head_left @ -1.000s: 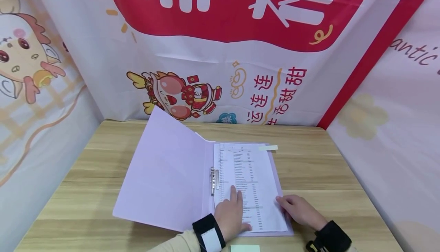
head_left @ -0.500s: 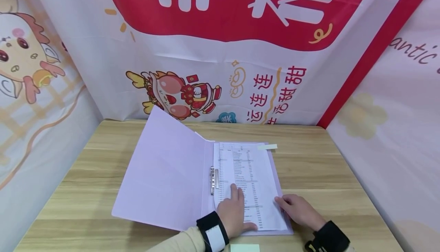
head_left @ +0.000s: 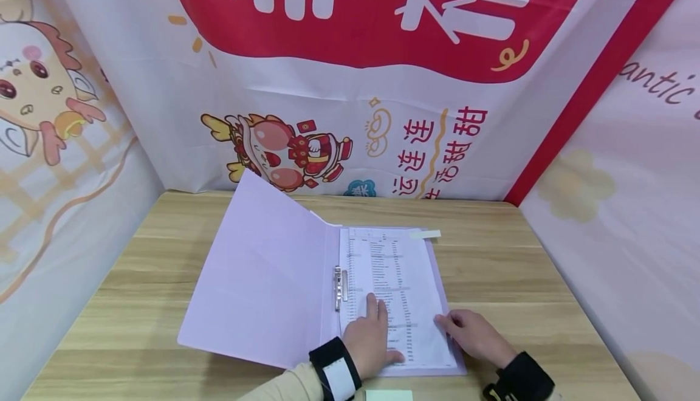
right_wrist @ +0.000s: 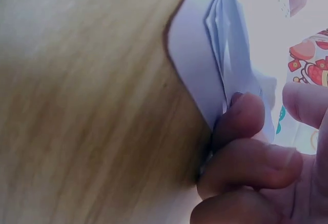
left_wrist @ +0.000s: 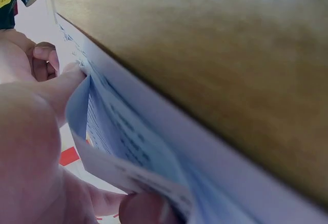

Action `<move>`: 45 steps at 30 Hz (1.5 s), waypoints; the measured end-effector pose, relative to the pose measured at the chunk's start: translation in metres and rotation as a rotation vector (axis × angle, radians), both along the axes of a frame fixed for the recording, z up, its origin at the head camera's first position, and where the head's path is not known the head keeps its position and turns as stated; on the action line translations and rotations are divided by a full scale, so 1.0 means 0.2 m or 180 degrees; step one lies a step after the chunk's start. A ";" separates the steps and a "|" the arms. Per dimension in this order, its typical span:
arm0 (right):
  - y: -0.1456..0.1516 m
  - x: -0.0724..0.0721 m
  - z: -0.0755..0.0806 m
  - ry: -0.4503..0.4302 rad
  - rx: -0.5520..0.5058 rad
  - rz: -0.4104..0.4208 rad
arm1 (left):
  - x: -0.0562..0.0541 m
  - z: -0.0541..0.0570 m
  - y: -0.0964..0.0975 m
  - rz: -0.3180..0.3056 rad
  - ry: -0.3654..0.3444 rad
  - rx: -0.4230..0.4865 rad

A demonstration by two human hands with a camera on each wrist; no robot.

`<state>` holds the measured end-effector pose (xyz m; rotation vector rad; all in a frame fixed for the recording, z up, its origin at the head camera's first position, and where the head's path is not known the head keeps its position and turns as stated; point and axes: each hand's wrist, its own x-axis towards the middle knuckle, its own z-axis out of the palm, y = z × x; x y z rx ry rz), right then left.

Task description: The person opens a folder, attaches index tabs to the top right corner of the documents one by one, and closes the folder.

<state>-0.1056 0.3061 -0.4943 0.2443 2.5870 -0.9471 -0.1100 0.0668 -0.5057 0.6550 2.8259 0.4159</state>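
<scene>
A lilac folder point(head_left: 262, 285) lies opened on the table, its cover raised at a slant on the left. Printed sheets of paper point(head_left: 415, 279) lie in its right half beside a metal clip point(head_left: 339, 288). My left hand point(head_left: 366, 340) presses on the top sheet, two fingers stretched forward and the thumb out to the right. In the left wrist view the sheet bows up between thumb and fingers. At the lower right edge, my right hand point(head_left: 476, 333) pinches the sheets point(right_wrist: 236, 44), thumb on top and the other fingers curled at the side.
A pale sticky strip point(head_left: 426, 234) sticks out past the folder's top right corner. Near the front table edge lies a pale green pad point(head_left: 389, 395), cut off by the frame. Printed cloth hangings point(head_left: 306, 85) enclose the wooden table point(head_left: 126, 304) on three sides.
My right thumb has shifted slightly left over the sheets' edge. My left hand has moved very slightly right, its thumb wavering on the page. The folder stays in place.
</scene>
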 end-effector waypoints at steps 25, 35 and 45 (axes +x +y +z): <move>-0.10 -0.03 0.20 0.0013 -0.1223 -0.0039 | 0.08 0.12 -0.01 -0.0592 0.0252 0.0383; -0.12 -0.04 0.22 -0.0026 -0.1312 0.0015 | 0.07 0.11 -0.05 -0.0797 0.0162 0.0521; -0.11 -0.11 0.21 0.0248 -0.1359 0.0076 | 0.07 0.12 -0.12 -0.0665 0.0150 0.0868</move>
